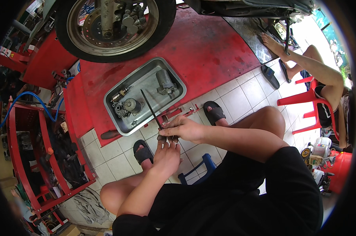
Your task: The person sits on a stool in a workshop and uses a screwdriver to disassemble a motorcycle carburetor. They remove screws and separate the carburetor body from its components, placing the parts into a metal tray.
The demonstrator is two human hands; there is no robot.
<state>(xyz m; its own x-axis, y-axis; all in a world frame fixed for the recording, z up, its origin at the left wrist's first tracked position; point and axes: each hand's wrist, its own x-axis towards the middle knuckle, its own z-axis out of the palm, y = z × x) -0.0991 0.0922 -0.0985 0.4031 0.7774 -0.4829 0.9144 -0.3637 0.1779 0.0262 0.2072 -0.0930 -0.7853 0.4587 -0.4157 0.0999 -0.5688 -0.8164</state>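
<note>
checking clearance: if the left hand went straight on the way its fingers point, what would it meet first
Probably the right hand, just above the left hand's fingertips, holding a thin dark rod; beyond lies the metal tray. Depth is unclear.

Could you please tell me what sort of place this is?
Most likely a motorcycle repair shop: a wheel stands on a red lift, a metal tray holds engine parts, and a red tool cart stands to the left.

I am looking into a motorcycle repair workshop, a wheel [114, 27] sitting on a red lift platform [209, 51], engine parts lying in a metal tray [119, 120], a red tool cart [36, 157] standing on white floor tiles [241, 98].
</note>
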